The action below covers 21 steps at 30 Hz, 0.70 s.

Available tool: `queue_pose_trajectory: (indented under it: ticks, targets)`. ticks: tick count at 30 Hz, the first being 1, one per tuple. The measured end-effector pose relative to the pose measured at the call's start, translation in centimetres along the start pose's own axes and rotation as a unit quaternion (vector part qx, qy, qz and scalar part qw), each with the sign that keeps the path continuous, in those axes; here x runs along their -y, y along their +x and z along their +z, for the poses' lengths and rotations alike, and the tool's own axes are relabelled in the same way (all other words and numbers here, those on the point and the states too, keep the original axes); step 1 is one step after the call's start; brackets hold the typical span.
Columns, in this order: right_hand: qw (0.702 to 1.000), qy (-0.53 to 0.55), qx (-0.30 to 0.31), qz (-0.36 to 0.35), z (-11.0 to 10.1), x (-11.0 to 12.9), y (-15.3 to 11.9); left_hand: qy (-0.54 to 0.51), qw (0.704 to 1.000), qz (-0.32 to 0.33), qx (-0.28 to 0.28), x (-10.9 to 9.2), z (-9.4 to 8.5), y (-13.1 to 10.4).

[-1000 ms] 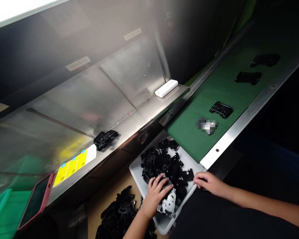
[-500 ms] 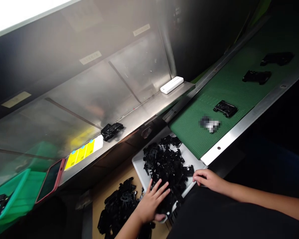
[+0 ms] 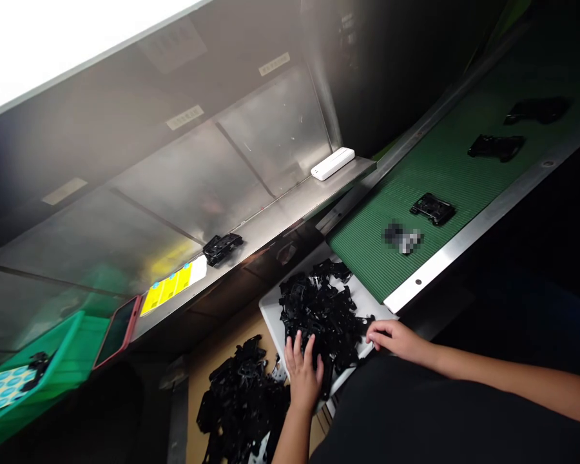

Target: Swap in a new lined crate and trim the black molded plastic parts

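Observation:
A heap of black plastic parts (image 3: 319, 316) fills much of a white tray (image 3: 270, 316). Over the near left part of that heap is my left hand (image 3: 303, 374), its fingers stretched out and slightly apart, resting on or just above the parts. My right hand (image 3: 396, 338) is at the tray's right rim with its fingers curled in. Its fingertips are close to one black part at the heap's edge; whether they pinch it is hidden.
A second heap of black parts (image 3: 241, 399) lies on cardboard (image 3: 198, 374) at left. The green conveyor belt (image 3: 367, 258) carries several black parts. On the metal shelf (image 3: 270, 219) are a white power bank (image 3: 333, 164), black parts (image 3: 222, 248), yellow labels (image 3: 167, 293), a red-cased device (image 3: 118, 332) and a green bin (image 3: 72, 361).
My left hand has turned more upright and its fingers have drawn closer together. My right hand has shifted slightly left and up. The view has swung a little to the left.

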State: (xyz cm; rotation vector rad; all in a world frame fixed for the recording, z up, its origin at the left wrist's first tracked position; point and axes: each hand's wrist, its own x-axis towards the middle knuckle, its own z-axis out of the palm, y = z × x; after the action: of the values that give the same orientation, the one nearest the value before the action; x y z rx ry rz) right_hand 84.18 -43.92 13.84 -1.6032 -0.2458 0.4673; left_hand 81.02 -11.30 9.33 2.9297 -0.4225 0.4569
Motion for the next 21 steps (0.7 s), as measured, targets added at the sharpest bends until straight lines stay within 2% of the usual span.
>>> queue_pose_trajectory:
  ticks: [2, 5, 8, 10, 12, 14, 17, 21]
  targets:
    - [1.0, -0.008, 0.007, -0.005, -0.1, 0.1, 0.0, -0.008, 1.0, -0.008, -0.004, 0.4, -0.2, 1.1]
    - [1.0, -0.015, 0.01, -0.01, -0.2, 0.3, -0.1, -0.041, 0.999, 0.014, -0.014, 0.9, -1.8, 2.5]
    - [1.0, -0.019, -0.001, -0.011, -0.3, 0.2, -0.3, -0.043, 0.998, 0.048, -0.017, -0.2, -3.5, 3.5]
    - [1.0, -0.023, -0.012, -0.014, -0.5, 0.2, -0.6, -0.045, 0.993, 0.105, 0.04, -2.0, -3.8, 4.3]
    - [0.999, -0.025, -0.021, -0.017, -0.6, 0.3, -1.0, -0.067, 0.97, 0.179, 0.148, -3.9, -3.4, 5.2]
    - [0.999, -0.026, -0.029, -0.017, -0.6, 0.4, -1.5, -0.083, 0.943, 0.21, 0.246, -5.2, -2.7, 6.1]
    - [0.999, -0.029, -0.042, -0.007, -0.8, 0.6, -2.3, -0.071, 0.925, 0.204, 0.312, -5.1, -1.9, 7.1]
    - [0.997, -0.035, -0.066, 0.009, -1.1, 0.2, -3.4, -0.093, 0.888, 0.241, 0.38, -3.4, -2.9, 8.5]
